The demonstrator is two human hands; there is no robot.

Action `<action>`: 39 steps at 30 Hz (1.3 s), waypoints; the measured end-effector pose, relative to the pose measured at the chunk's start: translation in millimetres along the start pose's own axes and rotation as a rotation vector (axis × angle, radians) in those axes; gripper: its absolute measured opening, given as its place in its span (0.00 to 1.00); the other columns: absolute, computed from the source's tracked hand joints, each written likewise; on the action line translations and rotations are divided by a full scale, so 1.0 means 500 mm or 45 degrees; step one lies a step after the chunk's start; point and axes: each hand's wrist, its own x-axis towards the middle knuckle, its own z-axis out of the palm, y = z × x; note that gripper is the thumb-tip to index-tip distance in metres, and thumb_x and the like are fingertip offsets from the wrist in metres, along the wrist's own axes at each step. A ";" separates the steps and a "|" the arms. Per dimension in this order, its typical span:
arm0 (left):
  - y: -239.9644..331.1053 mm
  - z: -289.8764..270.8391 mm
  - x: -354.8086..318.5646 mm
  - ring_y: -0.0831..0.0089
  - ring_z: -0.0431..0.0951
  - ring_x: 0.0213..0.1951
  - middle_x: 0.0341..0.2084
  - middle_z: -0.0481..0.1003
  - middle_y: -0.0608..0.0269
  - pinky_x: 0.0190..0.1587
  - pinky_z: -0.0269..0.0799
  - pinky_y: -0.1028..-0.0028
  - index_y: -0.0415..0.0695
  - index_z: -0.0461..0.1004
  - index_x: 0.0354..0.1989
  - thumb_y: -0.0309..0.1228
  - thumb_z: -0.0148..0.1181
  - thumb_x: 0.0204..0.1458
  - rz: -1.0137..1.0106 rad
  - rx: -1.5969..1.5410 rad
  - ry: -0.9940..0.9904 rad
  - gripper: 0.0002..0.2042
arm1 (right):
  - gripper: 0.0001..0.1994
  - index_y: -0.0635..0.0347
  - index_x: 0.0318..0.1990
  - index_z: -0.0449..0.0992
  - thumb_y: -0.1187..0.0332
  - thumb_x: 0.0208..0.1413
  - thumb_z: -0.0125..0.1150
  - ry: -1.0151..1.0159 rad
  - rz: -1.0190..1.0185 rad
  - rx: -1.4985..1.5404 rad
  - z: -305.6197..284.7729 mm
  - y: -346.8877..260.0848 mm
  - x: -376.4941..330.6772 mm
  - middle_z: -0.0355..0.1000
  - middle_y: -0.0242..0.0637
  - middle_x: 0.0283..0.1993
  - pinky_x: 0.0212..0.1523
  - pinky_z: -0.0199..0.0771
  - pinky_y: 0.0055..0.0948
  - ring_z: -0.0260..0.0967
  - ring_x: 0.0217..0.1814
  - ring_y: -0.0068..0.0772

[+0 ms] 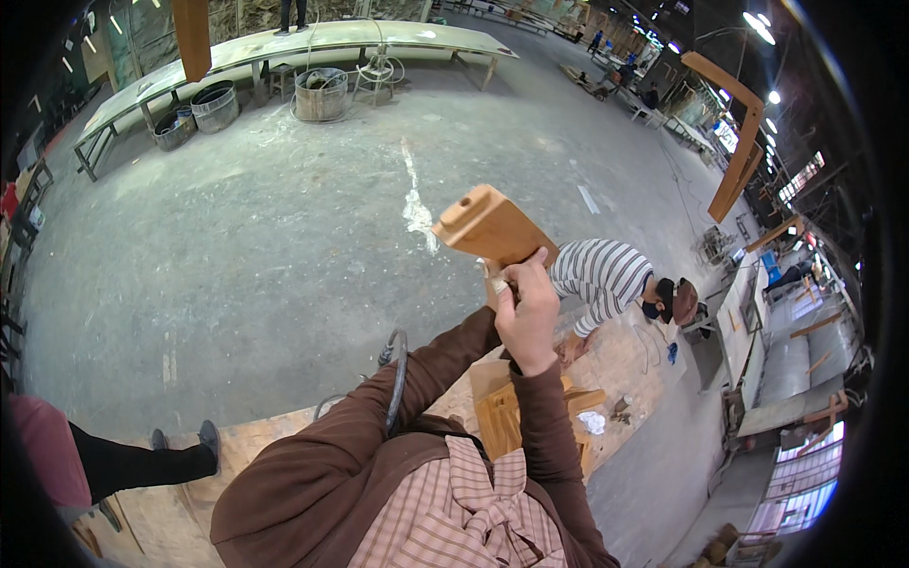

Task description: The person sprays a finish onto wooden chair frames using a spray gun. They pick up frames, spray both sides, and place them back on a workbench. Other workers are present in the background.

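Observation:
In front of my chest I hold up an orange-brown wooden piece [507,232], tilted, with a round hole and a stepped edge at its far end. My right hand [530,308] is closed on its near lower edge, one fingertip pressing on the flat face. Beneath the wood, my left hand [490,284] is mostly hidden by it and by the right hand; the bit that shows is against its underside. Something pale shows near the left fingers, too small to name. A grey hose [400,379] passes by my left forearm.
Wooden parts [497,426] and crumpled white paper or cloth [592,422] lie on a plywood surface [644,374]. A co-worker in a striped top [606,270] bends over it, close right. Wooden parts [748,118] hang overhead. Tubs [320,95] stand by a long table [331,38]; another person [52,450] is at left.

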 end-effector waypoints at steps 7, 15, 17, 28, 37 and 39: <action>-0.004 0.003 0.001 0.74 0.74 0.44 0.44 0.72 0.63 0.44 0.72 0.73 0.42 0.65 0.54 0.21 0.59 0.51 -0.061 -0.029 -0.025 0.21 | 0.05 0.67 0.33 0.71 0.79 0.48 0.59 -0.111 0.256 0.812 -0.052 -0.017 0.050 0.68 0.32 0.30 0.30 0.64 0.22 0.63 0.28 0.20; -0.015 0.014 -0.017 0.74 0.74 0.43 0.43 0.73 0.64 0.43 0.72 0.73 0.41 0.65 0.53 0.21 0.59 0.51 -0.133 -0.049 -0.047 0.20 | 0.05 0.68 0.34 0.74 0.79 0.48 0.59 -0.073 0.189 0.613 -0.015 -0.034 0.077 0.71 0.35 0.31 0.30 0.64 0.21 0.64 0.26 0.22; -0.019 0.016 -0.022 0.74 0.74 0.43 0.42 0.73 0.64 0.43 0.72 0.73 0.41 0.66 0.53 0.20 0.58 0.51 -0.149 -0.059 -0.050 0.20 | 0.05 0.67 0.34 0.74 0.79 0.47 0.59 -0.054 0.210 0.536 -0.015 -0.033 0.073 0.71 0.37 0.31 0.30 0.65 0.21 0.65 0.26 0.23; -0.051 0.006 -0.073 0.74 0.75 0.41 0.41 0.73 0.64 0.42 0.73 0.74 0.40 0.67 0.52 0.19 0.58 0.50 -0.235 -0.093 -0.030 0.19 | 0.07 0.66 0.34 0.72 0.79 0.45 0.61 0.153 0.114 0.170 -0.005 -0.012 0.037 0.71 0.36 0.24 0.25 0.65 0.23 0.65 0.22 0.22; -0.084 0.041 -0.079 0.75 0.75 0.40 0.40 0.74 0.64 0.41 0.73 0.74 0.40 0.68 0.50 0.19 0.58 0.50 -0.308 -0.135 -0.013 0.18 | 0.21 0.62 0.45 0.62 0.74 0.44 0.63 0.028 0.453 0.165 -0.053 0.013 0.025 0.68 0.40 0.22 0.29 0.68 0.37 0.70 0.25 0.41; -0.080 0.040 -0.084 0.75 0.75 0.40 0.40 0.74 0.64 0.40 0.73 0.74 0.39 0.68 0.50 0.18 0.58 0.50 -0.339 -0.152 -0.010 0.18 | 0.22 0.62 0.46 0.61 0.73 0.44 0.64 0.016 0.481 0.129 -0.064 0.027 0.033 0.67 0.40 0.22 0.28 0.67 0.37 0.70 0.24 0.40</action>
